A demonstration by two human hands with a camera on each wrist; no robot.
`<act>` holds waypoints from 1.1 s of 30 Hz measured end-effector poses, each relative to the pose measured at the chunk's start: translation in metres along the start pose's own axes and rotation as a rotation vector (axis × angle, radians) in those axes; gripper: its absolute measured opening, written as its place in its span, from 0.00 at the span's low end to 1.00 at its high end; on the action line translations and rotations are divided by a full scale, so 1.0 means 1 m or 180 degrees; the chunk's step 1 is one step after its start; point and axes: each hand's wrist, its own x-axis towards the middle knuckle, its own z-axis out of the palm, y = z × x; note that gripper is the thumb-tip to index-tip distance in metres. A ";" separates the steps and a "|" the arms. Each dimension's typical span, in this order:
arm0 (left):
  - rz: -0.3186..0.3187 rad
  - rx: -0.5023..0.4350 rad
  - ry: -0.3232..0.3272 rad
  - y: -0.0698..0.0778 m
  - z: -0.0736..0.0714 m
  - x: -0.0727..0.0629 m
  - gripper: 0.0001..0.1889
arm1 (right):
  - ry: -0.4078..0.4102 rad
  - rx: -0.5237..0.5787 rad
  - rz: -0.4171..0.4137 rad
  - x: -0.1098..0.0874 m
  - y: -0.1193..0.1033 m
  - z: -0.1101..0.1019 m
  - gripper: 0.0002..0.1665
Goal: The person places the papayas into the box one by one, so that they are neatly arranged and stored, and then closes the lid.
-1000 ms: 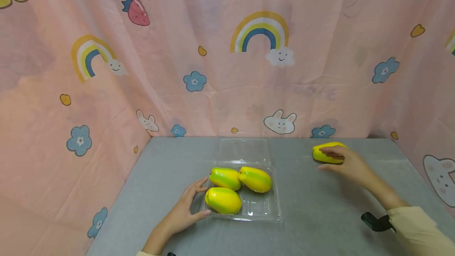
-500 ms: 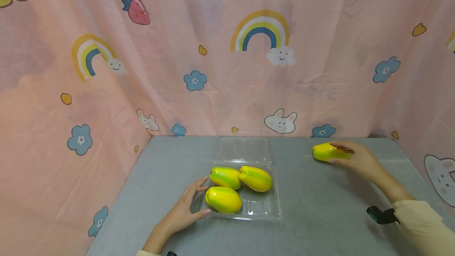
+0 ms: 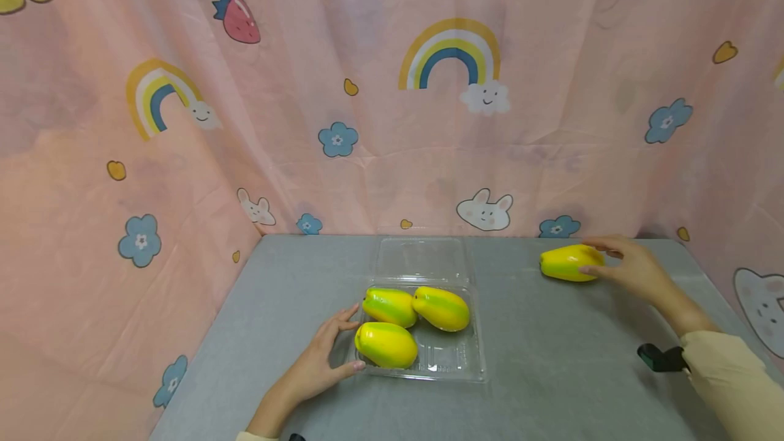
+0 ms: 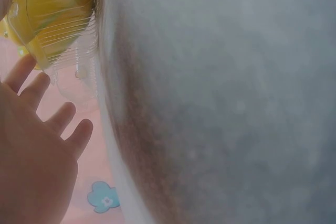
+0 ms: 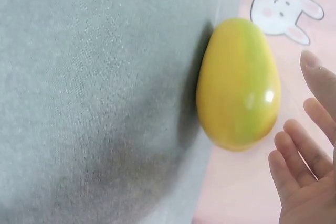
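A yellow-green papaya (image 3: 568,263) lies on its side near the table's back right. My right hand (image 3: 633,273) is at its right end, thumb and fingers parted. In the right wrist view the extended fingers (image 5: 294,169) stand beside the papaya (image 5: 239,85). Three more papayas sit in a clear plastic clamshell box (image 3: 447,363): one at back left (image 3: 389,307), one at back right (image 3: 442,309) and one at front left (image 3: 386,345). My left hand (image 3: 312,363) rests by the box's left side, fingers spread, fingertips right at its wall.
The box's clear lid (image 3: 422,259) lies folded back toward the rear. A grey table (image 3: 539,373) meets a pink patterned curtain (image 3: 392,182) behind and at both sides. Part of a dark wrist mount (image 3: 661,358) shows below the right sleeve.
My right hand has moved right along the lone papaya, from in front of it to its right end, uncovering more of it. The left hand and the box stay put.
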 end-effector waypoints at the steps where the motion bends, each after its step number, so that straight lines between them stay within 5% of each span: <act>1: 0.0004 -0.0010 -0.0001 0.000 0.000 0.000 0.39 | -0.0013 -0.0003 -0.0001 0.001 0.001 -0.001 0.39; 17: 0.0023 0.0004 0.0009 -0.002 0.001 0.001 0.36 | -0.0424 0.0123 0.0227 0.015 0.020 -0.005 0.48; 33: 0.0042 0.0045 0.0043 -0.004 0.002 0.002 0.37 | -0.0557 0.0129 0.0248 0.021 0.038 0.001 0.52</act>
